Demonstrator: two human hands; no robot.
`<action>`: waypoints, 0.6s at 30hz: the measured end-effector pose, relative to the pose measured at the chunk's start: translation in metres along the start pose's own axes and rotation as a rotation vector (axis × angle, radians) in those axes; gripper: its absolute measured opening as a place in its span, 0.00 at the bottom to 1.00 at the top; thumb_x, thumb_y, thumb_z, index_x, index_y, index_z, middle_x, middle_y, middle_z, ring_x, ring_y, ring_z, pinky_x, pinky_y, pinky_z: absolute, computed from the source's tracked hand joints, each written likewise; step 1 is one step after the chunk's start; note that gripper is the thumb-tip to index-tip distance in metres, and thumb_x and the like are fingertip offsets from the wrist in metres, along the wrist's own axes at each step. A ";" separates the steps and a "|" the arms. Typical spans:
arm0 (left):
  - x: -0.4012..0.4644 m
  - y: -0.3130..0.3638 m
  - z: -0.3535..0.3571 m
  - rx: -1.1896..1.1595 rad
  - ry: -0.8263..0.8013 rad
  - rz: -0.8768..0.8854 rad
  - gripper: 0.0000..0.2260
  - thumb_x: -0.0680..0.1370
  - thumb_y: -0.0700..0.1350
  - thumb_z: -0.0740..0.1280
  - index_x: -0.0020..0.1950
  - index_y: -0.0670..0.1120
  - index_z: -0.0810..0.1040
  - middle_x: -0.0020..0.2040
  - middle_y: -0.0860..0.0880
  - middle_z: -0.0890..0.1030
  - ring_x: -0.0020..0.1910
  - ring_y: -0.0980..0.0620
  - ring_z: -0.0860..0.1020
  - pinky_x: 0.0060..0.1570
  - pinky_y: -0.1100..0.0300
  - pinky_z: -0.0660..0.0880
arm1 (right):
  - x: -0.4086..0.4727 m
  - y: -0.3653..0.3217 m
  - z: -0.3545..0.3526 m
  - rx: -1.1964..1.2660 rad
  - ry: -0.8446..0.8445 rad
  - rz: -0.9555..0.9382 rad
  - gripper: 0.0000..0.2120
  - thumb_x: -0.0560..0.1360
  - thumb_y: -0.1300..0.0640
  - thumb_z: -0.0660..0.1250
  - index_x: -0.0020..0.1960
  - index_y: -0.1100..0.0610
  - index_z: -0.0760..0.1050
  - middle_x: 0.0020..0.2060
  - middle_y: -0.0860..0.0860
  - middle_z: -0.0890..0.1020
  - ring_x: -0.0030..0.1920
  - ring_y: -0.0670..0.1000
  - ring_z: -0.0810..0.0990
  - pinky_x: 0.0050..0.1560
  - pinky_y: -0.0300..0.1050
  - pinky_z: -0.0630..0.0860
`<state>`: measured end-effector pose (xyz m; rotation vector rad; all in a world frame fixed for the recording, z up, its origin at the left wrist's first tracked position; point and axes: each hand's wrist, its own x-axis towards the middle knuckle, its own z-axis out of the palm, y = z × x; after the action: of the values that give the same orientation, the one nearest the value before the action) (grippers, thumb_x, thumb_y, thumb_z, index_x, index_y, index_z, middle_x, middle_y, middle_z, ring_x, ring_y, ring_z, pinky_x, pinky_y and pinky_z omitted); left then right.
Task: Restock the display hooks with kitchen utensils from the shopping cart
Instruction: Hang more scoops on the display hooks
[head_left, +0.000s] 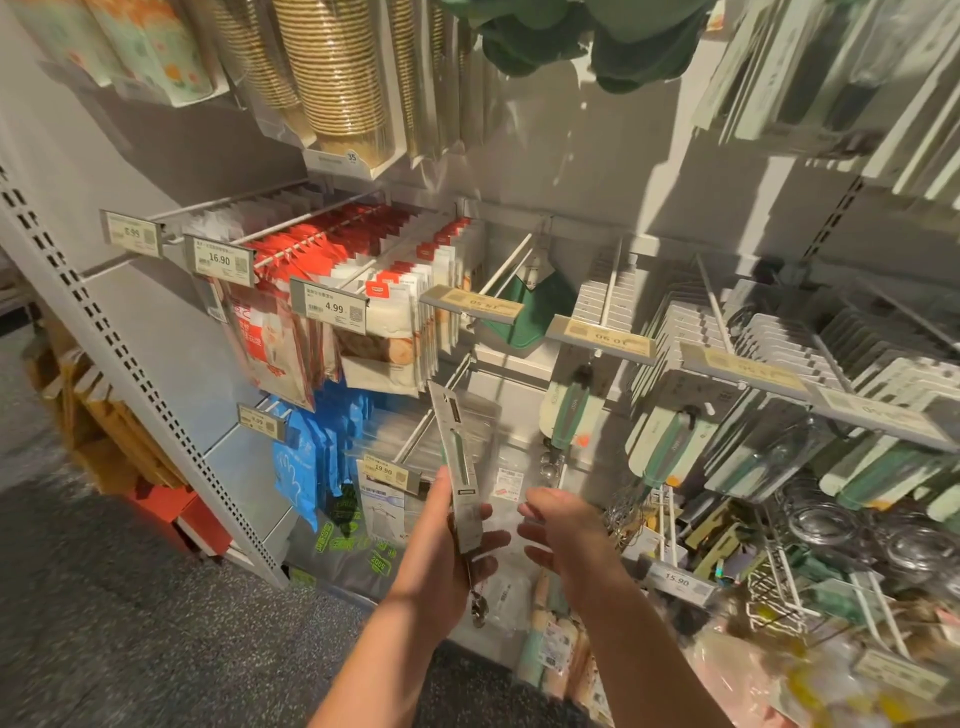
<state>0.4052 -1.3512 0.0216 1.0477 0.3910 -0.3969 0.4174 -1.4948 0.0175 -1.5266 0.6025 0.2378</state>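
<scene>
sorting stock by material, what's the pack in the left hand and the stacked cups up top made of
The pack gripped by the left hand looks like a printed card backing under clear plastic: it is flat and stiff, with glare over the utensil. The utensil's tip below the hand shines like metal. The stacked cups look like matte brown paper, ribbed by nested rims, in a clear sleeve.

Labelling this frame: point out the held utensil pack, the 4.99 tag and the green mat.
utensil pack (464, 470), head view, card middle
4.99 tag (329, 306), head view, face
green mat (524, 317), head view, lower middle
</scene>
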 end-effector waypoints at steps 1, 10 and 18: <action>0.001 -0.002 -0.001 0.017 0.003 0.003 0.29 0.81 0.67 0.61 0.61 0.42 0.78 0.49 0.44 0.76 0.36 0.50 0.78 0.31 0.59 0.69 | -0.006 -0.005 0.001 0.021 -0.025 -0.040 0.08 0.80 0.55 0.66 0.55 0.58 0.79 0.53 0.56 0.84 0.53 0.55 0.83 0.50 0.50 0.78; -0.003 0.002 0.004 0.162 -0.075 0.216 0.28 0.71 0.53 0.73 0.62 0.38 0.71 0.40 0.41 0.82 0.35 0.47 0.74 0.38 0.53 0.68 | -0.016 -0.020 0.018 0.141 -0.223 -0.239 0.23 0.79 0.45 0.68 0.56 0.66 0.77 0.41 0.64 0.83 0.40 0.61 0.81 0.46 0.59 0.79; -0.009 0.006 0.003 0.229 -0.167 0.228 0.22 0.75 0.56 0.67 0.62 0.43 0.77 0.50 0.43 0.85 0.50 0.45 0.82 0.57 0.47 0.74 | -0.006 -0.016 0.017 0.077 0.128 -0.512 0.14 0.75 0.51 0.69 0.55 0.61 0.76 0.46 0.60 0.84 0.46 0.63 0.83 0.46 0.58 0.80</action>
<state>0.4011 -1.3496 0.0317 1.2569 0.0758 -0.3265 0.4247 -1.4779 0.0330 -1.5747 0.2991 -0.2728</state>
